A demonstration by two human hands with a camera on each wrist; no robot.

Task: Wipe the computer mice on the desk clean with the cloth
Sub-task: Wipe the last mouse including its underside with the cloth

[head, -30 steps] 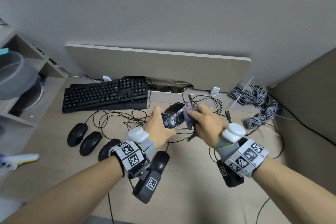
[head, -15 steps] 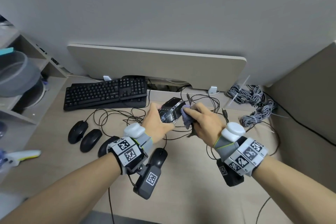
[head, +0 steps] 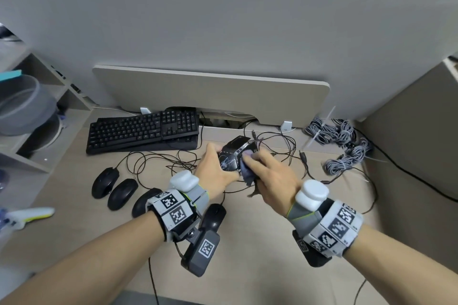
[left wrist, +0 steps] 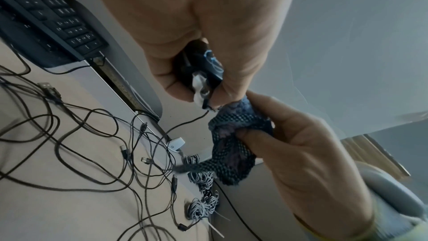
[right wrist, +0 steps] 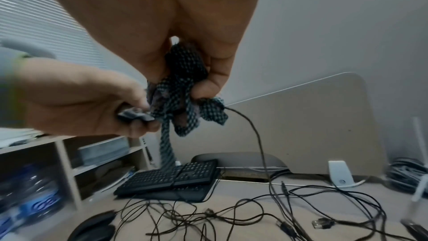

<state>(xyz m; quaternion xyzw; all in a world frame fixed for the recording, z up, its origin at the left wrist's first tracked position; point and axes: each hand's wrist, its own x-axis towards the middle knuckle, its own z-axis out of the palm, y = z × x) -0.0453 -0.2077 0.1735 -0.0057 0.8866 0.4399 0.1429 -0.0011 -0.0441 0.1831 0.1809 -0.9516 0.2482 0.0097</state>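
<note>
My left hand [head: 215, 170] grips a black gaming mouse [head: 233, 156] and holds it above the desk [head: 260, 250]; the same mouse [left wrist: 203, 78] shows between finger and thumb in the left wrist view. My right hand [head: 270, 178] grips a bunched blue-grey cloth [head: 246, 168] and presses it on the mouse's right side. The cloth [left wrist: 234, 146] hangs from the fingers, and the cloth [right wrist: 183, 96] touches the mouse [right wrist: 134, 114] in the right wrist view. Three black mice [head: 122, 193] lie in a row at left, and a fourth mouse [head: 214, 215] lies under my left wrist.
A black keyboard [head: 143, 131] lies at the back left before a beige panel [head: 210, 91]. Tangled black cables [head: 280, 146] spread under the hands. Grey cable bundles [head: 344, 146] sit at right. Shelves [head: 37, 111] stand at left, and a white-yellow tool [head: 29, 215] lies near the left edge.
Both hands and the held mouse have shifted slightly left and away. The right hand has slid the cloth down along the mouse's right side.
</note>
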